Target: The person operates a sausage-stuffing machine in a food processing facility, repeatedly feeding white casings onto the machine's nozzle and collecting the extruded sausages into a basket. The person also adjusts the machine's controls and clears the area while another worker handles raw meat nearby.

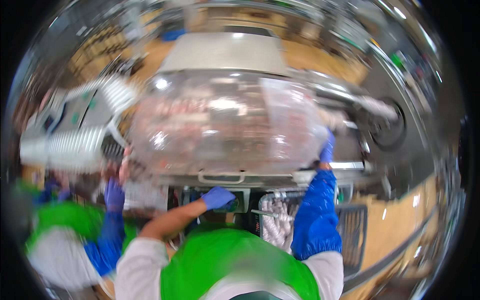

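My left hand, in a purple glove with the forearm bare, is just below the machine's front edge, by a small dark green item. Its fingers are blurred, and whether they grip that item does not show. Further right, my right hand, in a purple glove and blue sleeve, reaches up to the right end of a clear domed cover. Its fingertips are partly hidden there. A whitish printed sheet lies over the cover's right side. Below the cover's front rim is a pale bar handle.
A crate of shiny whitish pieces stands before me; a dark grey crate is to its right. At left, a co-worker's purple-gloved hand is near pinkish pieces and a white ribbed conveyor. A dark round ring sits at right.
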Tool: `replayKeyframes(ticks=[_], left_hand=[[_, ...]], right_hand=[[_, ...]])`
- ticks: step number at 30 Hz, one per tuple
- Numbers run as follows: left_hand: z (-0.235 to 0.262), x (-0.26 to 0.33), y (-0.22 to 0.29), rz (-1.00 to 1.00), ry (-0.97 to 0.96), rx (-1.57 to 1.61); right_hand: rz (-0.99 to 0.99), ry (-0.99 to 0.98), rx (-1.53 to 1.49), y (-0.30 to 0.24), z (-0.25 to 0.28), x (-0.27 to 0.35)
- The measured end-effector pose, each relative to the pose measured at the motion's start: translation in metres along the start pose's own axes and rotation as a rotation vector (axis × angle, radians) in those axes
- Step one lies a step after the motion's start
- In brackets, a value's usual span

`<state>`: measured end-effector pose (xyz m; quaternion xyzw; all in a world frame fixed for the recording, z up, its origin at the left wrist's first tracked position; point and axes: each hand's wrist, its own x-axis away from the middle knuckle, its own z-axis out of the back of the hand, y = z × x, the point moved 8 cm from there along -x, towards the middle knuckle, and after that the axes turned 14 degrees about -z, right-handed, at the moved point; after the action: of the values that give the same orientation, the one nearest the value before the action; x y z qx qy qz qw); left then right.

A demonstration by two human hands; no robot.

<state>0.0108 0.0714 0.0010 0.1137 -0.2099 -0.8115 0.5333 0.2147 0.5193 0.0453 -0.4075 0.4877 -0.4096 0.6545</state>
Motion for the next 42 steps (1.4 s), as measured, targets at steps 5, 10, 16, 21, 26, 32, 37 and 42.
replayKeyframes(ticks=[5,10,16,21,26,32,37,42], left_hand=[[-0.022,-0.019,-0.003,0.026,-0.075,0.016],[0.003,0.013,0.007,0.077,0.144,-0.055],[0.002,0.009,0.009,0.007,0.160,-0.058],[-0.001,0.008,0.005,-0.002,0.160,-0.095],[-0.008,0.007,0.003,0.018,0.120,-0.107],[-0.016,0.003,-0.002,0.016,0.093,-0.066],[-0.016,0.000,0.001,-0.039,0.157,-0.083],[-0.006,0.007,0.001,0.021,0.100,-0.040]], right_hand=[[-0.413,-0.040,-0.417,-0.029,0.049,0.002],[-0.467,-0.144,-0.468,-0.034,0.012,0.013],[-0.471,-0.130,-0.386,-0.034,0.014,0.023],[-0.472,-0.118,-0.357,-0.034,0.015,0.035],[-0.481,-0.121,-0.335,-0.029,0.012,0.045],[-0.489,-0.119,-0.299,-0.025,0.018,0.059],[-0.395,-0.153,-0.176,-0.015,-0.006,0.059],[-0.415,-0.165,-0.216,-0.023,-0.046,0.051]])
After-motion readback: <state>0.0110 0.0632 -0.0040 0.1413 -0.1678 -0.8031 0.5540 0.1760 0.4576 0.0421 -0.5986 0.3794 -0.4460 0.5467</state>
